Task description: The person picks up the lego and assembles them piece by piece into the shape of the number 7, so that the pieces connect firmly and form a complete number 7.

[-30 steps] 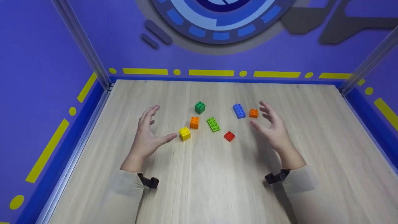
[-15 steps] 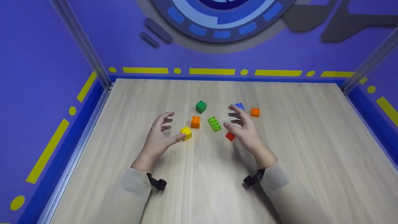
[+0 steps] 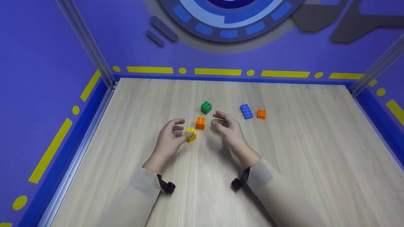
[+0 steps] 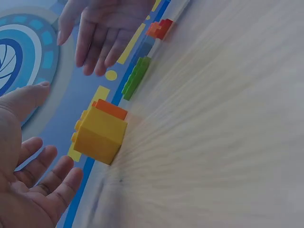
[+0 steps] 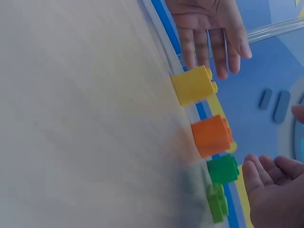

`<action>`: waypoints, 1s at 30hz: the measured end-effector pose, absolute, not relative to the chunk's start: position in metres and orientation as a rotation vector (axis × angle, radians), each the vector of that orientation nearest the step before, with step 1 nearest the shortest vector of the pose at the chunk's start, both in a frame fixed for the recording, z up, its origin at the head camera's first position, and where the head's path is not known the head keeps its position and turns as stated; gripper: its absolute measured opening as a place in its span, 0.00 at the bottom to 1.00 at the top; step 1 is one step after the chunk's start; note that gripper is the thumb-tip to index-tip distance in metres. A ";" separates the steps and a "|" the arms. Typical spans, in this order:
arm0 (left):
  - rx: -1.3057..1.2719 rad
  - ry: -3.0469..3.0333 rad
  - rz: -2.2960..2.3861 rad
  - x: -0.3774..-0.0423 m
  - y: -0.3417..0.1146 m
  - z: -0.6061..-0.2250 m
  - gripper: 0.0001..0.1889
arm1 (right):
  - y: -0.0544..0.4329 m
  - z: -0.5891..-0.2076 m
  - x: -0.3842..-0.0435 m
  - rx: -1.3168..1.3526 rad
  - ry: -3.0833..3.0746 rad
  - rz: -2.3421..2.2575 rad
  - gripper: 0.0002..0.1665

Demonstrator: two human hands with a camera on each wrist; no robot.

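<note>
My left hand [image 3: 169, 140] hovers beside the yellow toy brick [image 4: 100, 135], its fingers relaxed and apart. In the head view the thumb overlaps that brick, while the left wrist view shows a gap between them. My right hand [image 3: 233, 134] is held over the lime green brick [image 4: 137, 77], fingers loosely bent with nothing between them, and hides most of it in the head view. Between the hands stands an orange brick [image 3: 200, 123], with a dark green brick [image 3: 206, 107] behind it. The red brick [image 4: 165, 29] shows in the left wrist view but is hidden in the head view.
A blue brick [image 3: 246, 111] and a second, smaller orange brick [image 3: 261, 114] lie to the right of my right hand. The light wooden table [image 3: 202, 189] is bordered by blue-purple panels [image 3: 79, 41] at the back and both sides.
My right hand has swept left from beside the small orange brick to above the lime green one. My left hand has moved a little right, towards the yellow brick. The bricks stay where they were.
</note>
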State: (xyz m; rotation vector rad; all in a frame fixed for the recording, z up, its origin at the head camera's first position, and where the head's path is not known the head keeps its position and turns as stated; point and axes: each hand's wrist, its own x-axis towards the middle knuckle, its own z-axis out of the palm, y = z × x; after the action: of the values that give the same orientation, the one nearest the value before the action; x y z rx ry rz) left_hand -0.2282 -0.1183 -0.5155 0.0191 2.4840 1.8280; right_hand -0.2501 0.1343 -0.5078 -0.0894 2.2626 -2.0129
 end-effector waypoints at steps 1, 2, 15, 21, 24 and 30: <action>0.019 2.481 1.828 -0.228 -0.118 -0.517 0.37 | 0.131 -0.509 -0.251 -0.081 2.254 -2.016 0.39; 0.019 2.475 1.833 -0.228 -0.117 -0.518 0.36 | 0.128 -0.509 -0.253 -0.071 2.250 -2.014 0.39; 0.095 2.533 1.721 -0.229 -0.116 -0.530 0.21 | 0.101 -0.520 -0.276 -0.105 2.346 -1.783 0.37; 0.147 2.563 1.658 -0.232 -0.111 -0.526 0.17 | 0.099 -0.523 -0.283 -0.123 2.488 -1.629 0.34; 0.148 2.578 1.624 -0.234 -0.112 -0.524 0.18 | 0.099 -0.523 -0.284 -0.126 2.525 -1.576 0.33; 0.113 2.598 1.587 -0.237 -0.115 -0.524 0.18 | 0.097 -0.523 -0.287 -0.165 2.545 -1.543 0.32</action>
State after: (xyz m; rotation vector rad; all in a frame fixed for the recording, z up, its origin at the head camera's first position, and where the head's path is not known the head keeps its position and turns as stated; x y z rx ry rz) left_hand -0.2367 -0.1152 -0.5235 0.1128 2.5983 1.5870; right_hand -0.2871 0.0967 -0.5235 -0.1649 2.5449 -1.5426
